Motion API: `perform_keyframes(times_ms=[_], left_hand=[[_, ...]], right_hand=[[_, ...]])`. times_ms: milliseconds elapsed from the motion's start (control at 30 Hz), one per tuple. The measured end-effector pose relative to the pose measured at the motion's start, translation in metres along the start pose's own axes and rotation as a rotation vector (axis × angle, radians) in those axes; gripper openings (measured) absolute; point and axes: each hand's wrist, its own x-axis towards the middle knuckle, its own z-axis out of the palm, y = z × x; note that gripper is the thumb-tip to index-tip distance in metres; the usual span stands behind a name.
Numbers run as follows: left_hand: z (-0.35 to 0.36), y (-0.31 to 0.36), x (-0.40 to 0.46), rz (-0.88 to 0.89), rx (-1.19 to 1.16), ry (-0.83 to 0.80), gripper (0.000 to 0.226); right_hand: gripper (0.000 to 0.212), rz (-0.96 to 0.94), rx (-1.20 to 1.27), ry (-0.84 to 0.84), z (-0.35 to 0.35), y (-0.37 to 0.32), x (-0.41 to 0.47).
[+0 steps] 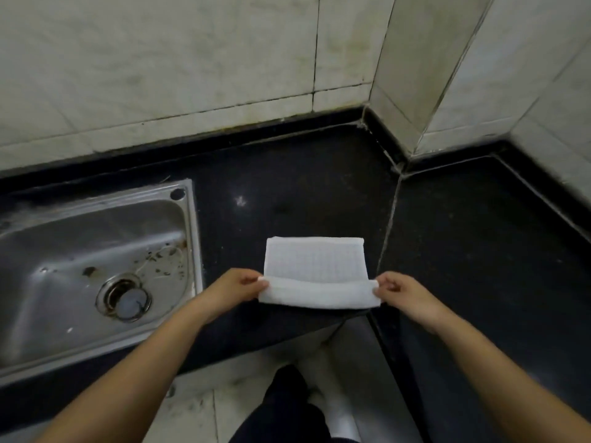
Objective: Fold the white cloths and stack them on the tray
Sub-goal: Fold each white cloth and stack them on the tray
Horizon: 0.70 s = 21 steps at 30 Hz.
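Note:
A white cloth (315, 262) with a fine grid weave lies on the black countertop (294, 193) near its front edge. Its near edge is lifted and curled over toward the far side. My left hand (238, 287) pinches the near left corner of the cloth. My right hand (401, 294) pinches the near right corner. Both hands hold that edge a little above the counter. No tray is in view.
A steel sink (64, 251) with a round drain (126, 298) is set into the counter at the left. Tiled walls (192, 59) rise behind, with a corner column (425, 75) at the right. The counter continues to the right (479, 251). Floor and my legs show below.

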Motion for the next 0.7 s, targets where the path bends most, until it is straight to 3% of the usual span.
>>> perform_keyframes(times_ms=[133, 200, 300, 400, 567, 700], left_hand=[[0.004, -0.01, 0.024, -0.023, 0.107, 0.022, 0.022], [0.0, -0.003, 0.042, 0.008, 0.201, 0.113, 0.026], [-0.007, 0.014, 0.066, 0.02, 0.265, 0.252, 0.014], [-0.009, 0.024, 0.084, 0.021, 0.345, 0.288, 0.01], [-0.001, 0.012, 0.096, 0.101, 0.627, 0.407, 0.008], [0.008, 0.005, 0.083, 0.127, 0.577, 0.544, 0.028]], right_hand=[[0.012, 0.063, -0.035, 0.002, 0.006, 0.007, 0.01], [0.01, 0.071, -0.036, 0.068, 0.003, -0.005, 0.025], [0.011, 0.057, -0.077, 0.203, 0.002, -0.025, 0.053], [0.009, 0.089, -0.154, 0.305, 0.004, -0.038, 0.08], [0.008, 0.147, -0.511, 0.389, 0.018, -0.034, 0.097], [0.041, -0.023, -0.791, 0.443, 0.029, -0.046, 0.099]])
